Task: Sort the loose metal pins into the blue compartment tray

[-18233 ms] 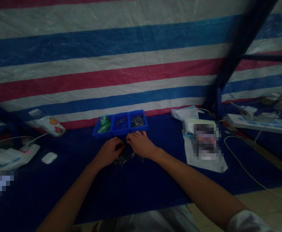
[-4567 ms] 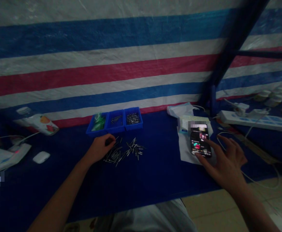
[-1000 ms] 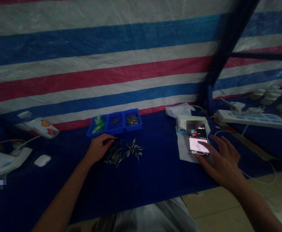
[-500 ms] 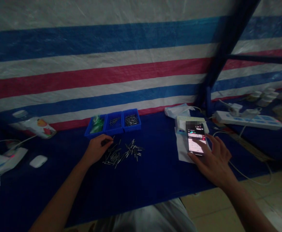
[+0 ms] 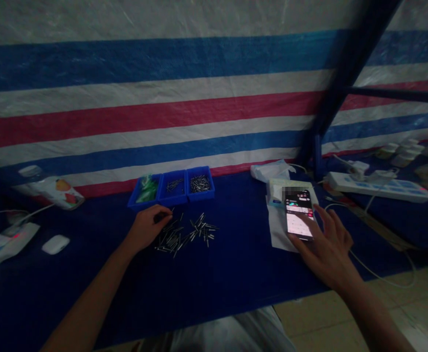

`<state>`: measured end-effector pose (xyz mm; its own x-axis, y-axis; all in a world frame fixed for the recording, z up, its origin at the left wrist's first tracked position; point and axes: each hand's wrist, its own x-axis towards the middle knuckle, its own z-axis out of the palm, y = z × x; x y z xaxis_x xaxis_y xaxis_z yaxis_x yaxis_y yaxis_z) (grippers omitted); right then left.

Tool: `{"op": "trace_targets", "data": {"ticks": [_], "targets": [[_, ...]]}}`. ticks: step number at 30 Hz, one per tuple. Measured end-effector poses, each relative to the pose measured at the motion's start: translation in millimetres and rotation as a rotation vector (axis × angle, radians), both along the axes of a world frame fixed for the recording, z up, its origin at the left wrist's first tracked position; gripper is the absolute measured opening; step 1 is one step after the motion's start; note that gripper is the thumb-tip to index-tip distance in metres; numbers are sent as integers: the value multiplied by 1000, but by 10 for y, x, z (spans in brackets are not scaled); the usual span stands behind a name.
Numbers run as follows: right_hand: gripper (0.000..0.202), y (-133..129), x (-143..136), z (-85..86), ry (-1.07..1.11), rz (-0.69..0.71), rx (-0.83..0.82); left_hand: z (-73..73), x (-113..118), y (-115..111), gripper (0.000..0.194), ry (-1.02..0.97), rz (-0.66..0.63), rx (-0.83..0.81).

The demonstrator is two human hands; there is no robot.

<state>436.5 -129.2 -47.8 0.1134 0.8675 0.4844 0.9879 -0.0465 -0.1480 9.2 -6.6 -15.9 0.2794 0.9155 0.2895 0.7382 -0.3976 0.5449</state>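
Observation:
My left hand (image 5: 146, 228) is closed in a pinch, with the tip of a thin metal pin (image 5: 173, 210) just showing at the fingertips. Beside it, a loose pile of thin metal pins (image 5: 173, 238) lies on the blue table, and a second cluster of pins (image 5: 202, 228) adjoins it on the right. My right hand (image 5: 326, 249) has its fingers apart over a smartphone (image 5: 299, 226). One finger touches the lit screen and the thumb is at its lower edge. The phone leans on a small tissue-like box (image 5: 274, 190).
Three joined blue trays stand behind the pins: one with a green bag (image 5: 147, 189), one with a few pins (image 5: 174, 185), one with many small metal pieces (image 5: 199, 184). A bottle (image 5: 57, 189), white case (image 5: 56, 244) and power strips (image 5: 378, 187) with cables lie around.
The view has shifted slightly. My right index finger stays on the phone screen, and my left hand holds its pinch beside the pins.

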Motion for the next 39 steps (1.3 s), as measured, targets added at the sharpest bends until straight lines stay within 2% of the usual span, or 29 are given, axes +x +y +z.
{"op": "trace_targets", "data": {"ticks": [4,10,13,16,19,26,33,39], "targets": [[57,-9,3,6,64,-13,60,2,19,-14,25,-1,5,-4],[48,-13,-6,5,-33,6,-10,-6,25,-18,25,-1,-3,-15],[47,-31,-9,30,-20,3,42,-2,25,-16,25,-4,-2,-15],[46,-58,-24,72,42,-126,143,14,34,-22,25,-18,0,-13],[46,-70,-46,103,72,-219,160,29,46,-30,25,-15,-1,-17],[47,-60,-30,90,90,-217,174,17,39,-26,26,-21,4,-1],[50,-57,43,57,99,-194,53,18,33,-14,27,-22,2,-5],[51,-73,40,71,167,-215,90,11,46,-14,29,-20,3,-26]]}}
